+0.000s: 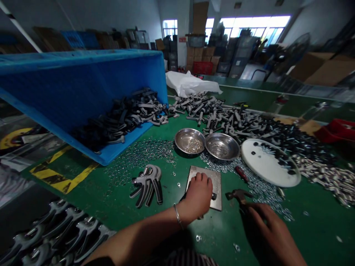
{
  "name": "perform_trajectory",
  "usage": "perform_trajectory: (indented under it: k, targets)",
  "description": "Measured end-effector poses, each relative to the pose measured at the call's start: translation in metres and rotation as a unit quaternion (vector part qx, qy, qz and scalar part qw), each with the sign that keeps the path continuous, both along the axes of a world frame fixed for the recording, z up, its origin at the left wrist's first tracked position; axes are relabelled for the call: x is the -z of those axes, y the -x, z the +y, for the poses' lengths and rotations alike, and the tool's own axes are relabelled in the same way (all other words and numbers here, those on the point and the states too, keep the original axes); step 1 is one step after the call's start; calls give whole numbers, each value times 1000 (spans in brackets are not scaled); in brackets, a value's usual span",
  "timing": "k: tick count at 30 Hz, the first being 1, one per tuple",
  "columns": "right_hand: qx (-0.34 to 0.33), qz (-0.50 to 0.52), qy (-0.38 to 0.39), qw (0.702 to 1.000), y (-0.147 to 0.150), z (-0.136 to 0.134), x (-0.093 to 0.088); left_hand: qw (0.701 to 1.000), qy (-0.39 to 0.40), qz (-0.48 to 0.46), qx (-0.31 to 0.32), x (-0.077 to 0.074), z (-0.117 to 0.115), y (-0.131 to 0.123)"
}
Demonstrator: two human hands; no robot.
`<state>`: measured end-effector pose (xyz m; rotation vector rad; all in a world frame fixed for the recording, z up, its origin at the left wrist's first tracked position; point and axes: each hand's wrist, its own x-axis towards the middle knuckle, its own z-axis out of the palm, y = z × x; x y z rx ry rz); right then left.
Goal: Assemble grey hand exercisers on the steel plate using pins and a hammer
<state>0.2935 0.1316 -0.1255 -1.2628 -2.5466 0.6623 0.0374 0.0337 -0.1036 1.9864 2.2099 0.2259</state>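
Steel plate apparently backs the work at twelve o'clock; left hand clenches around a dark part, right hand grasps a claw hammer at one o'clock.

A blue plastic crate fills 10 o'clock on the green bench — yellow-and-black hazard tape at 8 o'clock, a red crate at 3. A grey-and-black hand exerciser lies at 7 — dark-and-pale striped cloth at 6.
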Motion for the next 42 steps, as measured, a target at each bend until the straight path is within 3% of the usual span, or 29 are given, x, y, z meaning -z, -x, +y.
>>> perform_trajectory:
  k: [2, 4, 8, 10, 12, 15, 19, 22, 24, 27, 29, 34, 42]
  targets:
    - [-7, -21, -71, 997, 13, 25, 3, 1000, 5, -21, 0, -4, 11, 4]
    - [-6, -47, -134, 990, 27, 55, 6, 994, -5, -108, 1, -11, 19, 16]
    - [7, -89, -165, 982, 48, 98, 13, 955, -8, -290, -66, -20, 15, 53]
    - [-1, -110, -168, 980, 53, 105, 15, 954, -27, -270, -124, -18, 3, 69]
    - [-8, -126, -167, 978, 54, 105, 16, 962, -62, -225, -142, -11, -11, 74]
    - [-13, -141, -164, 976, 54, 103, 15, 968, -111, -205, -89, -2, -25, 57]
    - [-8, -143, -162, 976, 56, 107, 1, 971, -115, -200, -59, 9, -19, 11]
    - [6, -63, -128, 990, 64, 99, -20, 978, -87, -163, -95, 18, -10, -7]
    - [29, 88, -7, 996, 76, 81, -30, 982, -63, -144, -105, 21, -10, -3]
    - [63, 297, 214, 928, 102, 42, -29, 983, -48, -149, -97, 23, -17, 15]
    - [68, 334, 272, 900, 120, 19, -18, 980, -53, -167, -90, 24, -23, 25]
    - [73, 300, 241, 920, 144, -1, 3, 975, -76, -183, -101, 29, -27, 29]
    - [67, 274, 197, 939, 150, 0, -2, 976, -115, -166, -83, 34, -29, 28]
